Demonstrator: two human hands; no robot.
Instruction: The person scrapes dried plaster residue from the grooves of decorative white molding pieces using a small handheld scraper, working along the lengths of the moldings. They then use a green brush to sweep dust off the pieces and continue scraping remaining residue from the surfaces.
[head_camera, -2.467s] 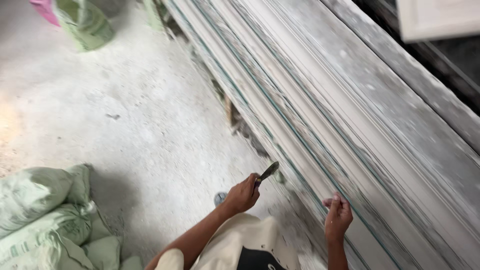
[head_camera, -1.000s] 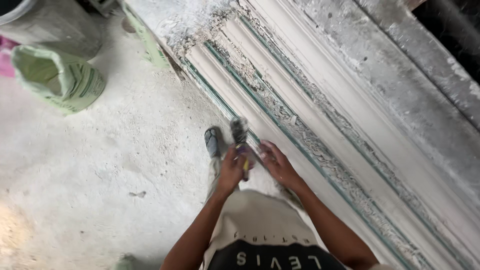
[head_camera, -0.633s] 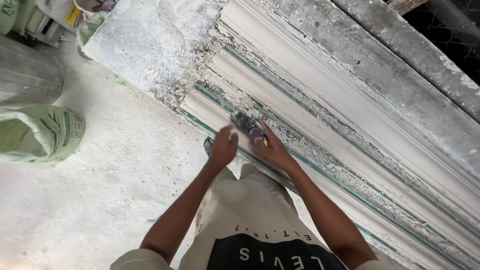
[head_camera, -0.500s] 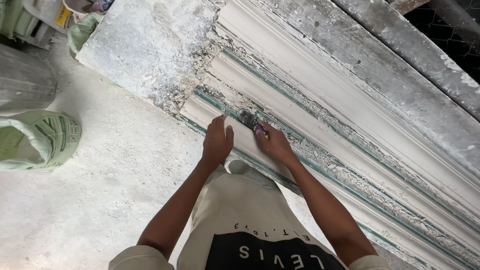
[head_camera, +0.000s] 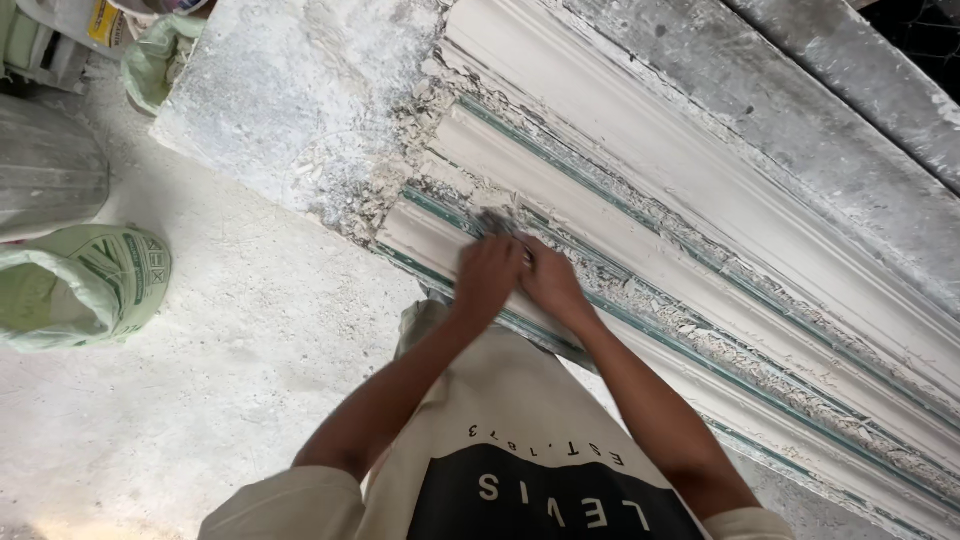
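Head view: two hands worked a small tool along a long white plaster moulding.

Nearest stood the person in a cream shirt (head_camera: 470, 420), both arms reaching forward. The left hand (head_camera: 487, 280) and right hand (head_camera: 550, 285) met, touching, on the moulding (head_camera: 640, 250), near its left end. Both were closed around a small dark tool (head_camera: 492, 222) whose tip poked out just beyond the fingers, though I could not tell which hand gripped it. The moulding's long axis ran from upper left to lower right. Farther left, a green sack (head_camera: 85, 285) lay open on the dusty floor (head_camera: 230, 340).
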